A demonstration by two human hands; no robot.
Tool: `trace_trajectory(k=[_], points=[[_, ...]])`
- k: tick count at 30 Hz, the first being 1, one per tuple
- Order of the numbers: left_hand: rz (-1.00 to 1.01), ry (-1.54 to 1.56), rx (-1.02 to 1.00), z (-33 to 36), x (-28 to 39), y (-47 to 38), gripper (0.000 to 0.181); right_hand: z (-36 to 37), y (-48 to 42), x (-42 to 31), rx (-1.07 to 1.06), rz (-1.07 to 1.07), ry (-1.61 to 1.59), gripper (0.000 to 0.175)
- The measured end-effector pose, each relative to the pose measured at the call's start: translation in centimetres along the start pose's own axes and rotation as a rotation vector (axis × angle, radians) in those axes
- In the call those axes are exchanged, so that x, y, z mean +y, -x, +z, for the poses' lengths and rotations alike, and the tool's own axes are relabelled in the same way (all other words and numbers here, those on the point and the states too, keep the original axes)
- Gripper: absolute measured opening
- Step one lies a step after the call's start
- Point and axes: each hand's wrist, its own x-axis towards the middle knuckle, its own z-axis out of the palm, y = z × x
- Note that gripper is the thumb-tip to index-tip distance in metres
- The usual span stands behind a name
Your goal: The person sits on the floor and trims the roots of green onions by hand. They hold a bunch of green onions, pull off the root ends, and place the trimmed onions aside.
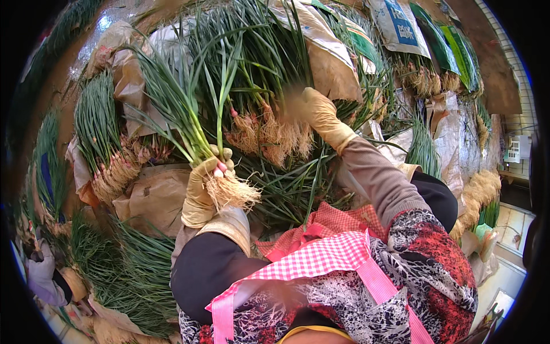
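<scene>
My left hand, in a yellowish rubber glove, grips a small bunch of green garlic. Its pink-white bulbs and pale roots stick out past my fingers, while the long leaves point away from me. My right hand, gloved the same way, reaches to a large heap of green garlic with tangled roots facing me. A blurred smudge hides the fingertips, so whether they hold a stalk cannot be told. Loose green leaves lie between my knees, below both hands.
Woven sacks lie over and beside the heap. Further garlic bundles stand at the left, with cut leaves piled below. At the far left is another person's gloved hand. Root-out bundles are stacked at the right.
</scene>
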Motion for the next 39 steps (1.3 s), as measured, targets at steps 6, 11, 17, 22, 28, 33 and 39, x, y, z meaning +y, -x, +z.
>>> trace_trajectory(k=[6,11,17,22,28,33,39], points=[[0.105,0.218,-0.402,-2.6,1.8,-0.1,0.030,-2.5,-3.2,-0.4,-0.044,0.003,-0.103,0.032],[0.023,0.087,-0.111,-2.2,2.1,-1.1,0.036,-7.7,0.7,-1.2,-0.574,-0.020,-1.781,0.029],[0.098,0.127,-0.058,0.3,1.2,-0.5,0.029,0.4,2.2,-3.6,-0.476,-0.066,-1.696,0.038],[-0.077,-0.035,-0.004,0.1,-0.5,-2.3,0.027,4.4,4.4,-8.0,-0.589,0.023,-1.790,0.033],[-0.137,0.035,0.021,-1.1,-1.8,-2.7,0.029,2.5,4.9,-11.6,-0.322,0.102,-1.372,0.023],[-0.142,-0.107,0.035,-1.1,-1.8,-2.8,0.030,4.3,1.9,-11.0,-0.076,0.236,-1.416,0.011],[-0.109,-0.103,0.063,-0.8,-2.2,-2.9,0.031,5.5,-0.4,-10.4,-0.349,0.712,-1.750,0.015]])
